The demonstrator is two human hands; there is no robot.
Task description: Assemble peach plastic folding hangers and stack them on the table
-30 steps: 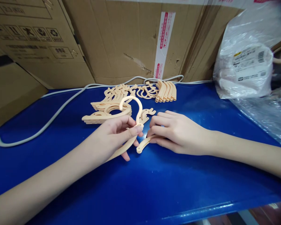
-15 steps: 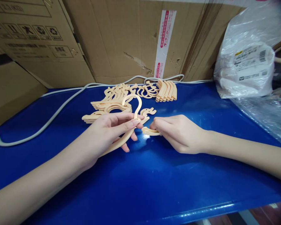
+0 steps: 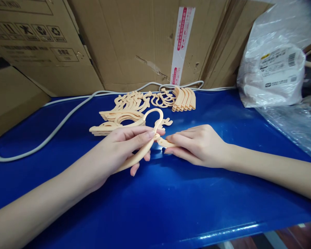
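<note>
My left hand (image 3: 119, 152) is closed on a peach plastic hanger piece with a hook (image 3: 155, 121), the hook standing up above my fingers and one arm running down under my palm. My right hand (image 3: 197, 145) pinches a second peach arm piece (image 3: 166, 142) and holds its end against the base of the hook piece, where the two touch. Both hands rest low over the blue table (image 3: 171, 200). Just behind them lies a pile of the same peach hanger parts (image 3: 124, 116), with a row of stacked arm pieces (image 3: 184, 99) further back.
Cardboard boxes (image 3: 134, 41) wall off the back and left. A white cable (image 3: 67, 117) runs along the table's rear to the left edge. Clear plastic bags (image 3: 272, 69) with white contents sit at the right, one more bag (image 3: 295, 124) lying flat beside them.
My right hand lifted the arm piece off the table and brought it left to the hook piece. My left hand tilted the hook piece slightly to the right.
</note>
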